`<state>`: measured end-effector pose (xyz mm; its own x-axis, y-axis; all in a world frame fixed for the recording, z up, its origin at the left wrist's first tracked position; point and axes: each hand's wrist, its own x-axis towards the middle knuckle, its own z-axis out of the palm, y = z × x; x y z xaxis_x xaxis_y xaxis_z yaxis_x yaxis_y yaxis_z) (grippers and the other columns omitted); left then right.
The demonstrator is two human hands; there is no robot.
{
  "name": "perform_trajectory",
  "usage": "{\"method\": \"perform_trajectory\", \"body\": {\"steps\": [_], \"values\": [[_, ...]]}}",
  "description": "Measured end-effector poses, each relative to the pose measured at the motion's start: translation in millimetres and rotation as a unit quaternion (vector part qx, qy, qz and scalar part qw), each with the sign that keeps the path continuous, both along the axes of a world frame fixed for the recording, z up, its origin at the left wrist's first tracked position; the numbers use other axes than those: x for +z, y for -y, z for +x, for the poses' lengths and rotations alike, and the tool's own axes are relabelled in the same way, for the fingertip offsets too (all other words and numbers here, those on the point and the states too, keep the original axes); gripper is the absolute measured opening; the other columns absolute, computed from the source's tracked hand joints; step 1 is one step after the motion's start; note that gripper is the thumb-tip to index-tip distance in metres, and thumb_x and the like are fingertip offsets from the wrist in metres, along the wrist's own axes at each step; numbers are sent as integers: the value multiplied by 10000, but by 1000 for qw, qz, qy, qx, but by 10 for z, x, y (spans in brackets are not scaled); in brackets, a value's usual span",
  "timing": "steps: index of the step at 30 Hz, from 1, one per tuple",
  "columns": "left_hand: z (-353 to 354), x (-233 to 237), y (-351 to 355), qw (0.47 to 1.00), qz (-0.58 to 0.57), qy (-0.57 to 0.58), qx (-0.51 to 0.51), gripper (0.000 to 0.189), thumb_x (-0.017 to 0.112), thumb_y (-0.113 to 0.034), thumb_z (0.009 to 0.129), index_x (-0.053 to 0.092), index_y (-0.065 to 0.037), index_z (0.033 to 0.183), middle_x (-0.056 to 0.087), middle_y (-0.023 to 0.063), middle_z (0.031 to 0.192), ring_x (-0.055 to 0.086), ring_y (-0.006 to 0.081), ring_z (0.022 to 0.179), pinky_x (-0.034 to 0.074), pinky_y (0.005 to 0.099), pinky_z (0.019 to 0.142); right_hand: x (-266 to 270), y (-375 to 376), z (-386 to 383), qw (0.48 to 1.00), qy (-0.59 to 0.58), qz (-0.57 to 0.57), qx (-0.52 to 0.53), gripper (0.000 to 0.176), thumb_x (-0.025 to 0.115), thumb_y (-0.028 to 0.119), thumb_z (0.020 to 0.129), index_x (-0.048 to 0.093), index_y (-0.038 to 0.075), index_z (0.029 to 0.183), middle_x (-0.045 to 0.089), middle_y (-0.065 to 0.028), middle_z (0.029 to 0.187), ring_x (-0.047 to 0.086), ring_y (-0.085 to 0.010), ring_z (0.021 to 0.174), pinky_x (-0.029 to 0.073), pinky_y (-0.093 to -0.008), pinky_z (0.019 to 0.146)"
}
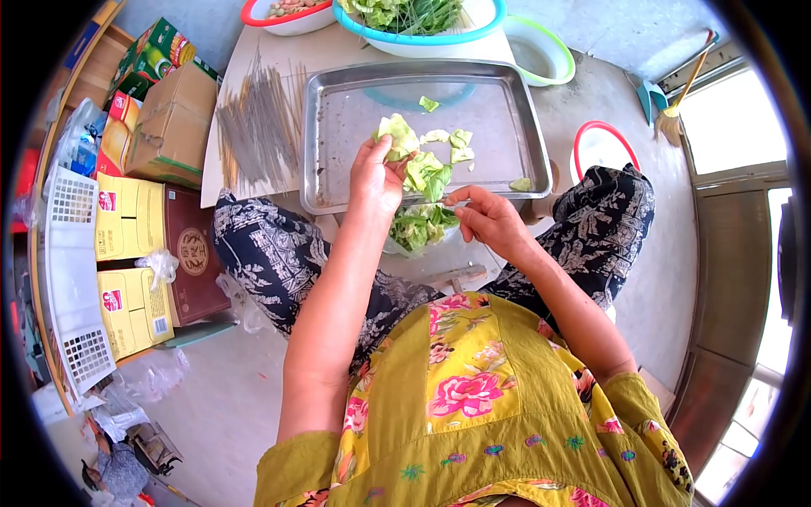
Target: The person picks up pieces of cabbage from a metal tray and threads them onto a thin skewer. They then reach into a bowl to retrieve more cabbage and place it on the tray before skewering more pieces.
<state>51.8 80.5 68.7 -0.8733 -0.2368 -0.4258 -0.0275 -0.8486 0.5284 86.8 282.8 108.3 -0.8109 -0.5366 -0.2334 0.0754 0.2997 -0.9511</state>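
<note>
My left hand (378, 173) is closed on pale green leaves (399, 138) above the near edge of a metal tray (325, 110). More leaf pieces (427, 176) hang just right of its fingers. My right hand (490, 218) is pinched beside the lower end of these leaves; a thin stick seems to run through its fingers, too fine to make out well. Below both hands, a container of cut leaves (420, 226) sits between the knees. Several loose leaf pieces (460, 145) lie in the tray.
Thin sticks (258, 122) lie left of the tray on the table (338, 52). Behind stand a blue-rimmed basin (422, 40) of greens and a red-rimmed bowl (287, 21). Cardboard boxes (173, 122) are stacked at left. A red-rimmed basin (601, 144) and green-rimmed basin (545, 59) stand at right.
</note>
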Motion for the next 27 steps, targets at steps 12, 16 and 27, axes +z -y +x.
{"method": "perform_trajectory", "body": {"steps": [12,16,27], "values": [[30,-52,-74,994,-80,-60,45,198,545,-7,866,490,-37,1053,604,115,975,624,226,854,551,373,745,195,119,55,998,62,-8,-8,153,518,94,875,559,57,1018,532,11,541,421,-37,474,328,-218,443],[37,-67,-113,991,-111,-51,58,199,546,2,867,499,-43,1055,599,106,999,609,203,892,532,346,786,342,171,69,994,105,-19,-21,155,512,95,870,554,36,1008,534,4,542,430,-43,466,328,-218,433],[36,35,-56,995,-95,-4,-1,203,635,-101,837,538,-31,1002,617,84,937,615,182,841,522,319,734,212,159,19,998,53,13,-16,158,521,105,869,551,32,1006,533,1,545,432,-49,478,331,-227,452]]}}
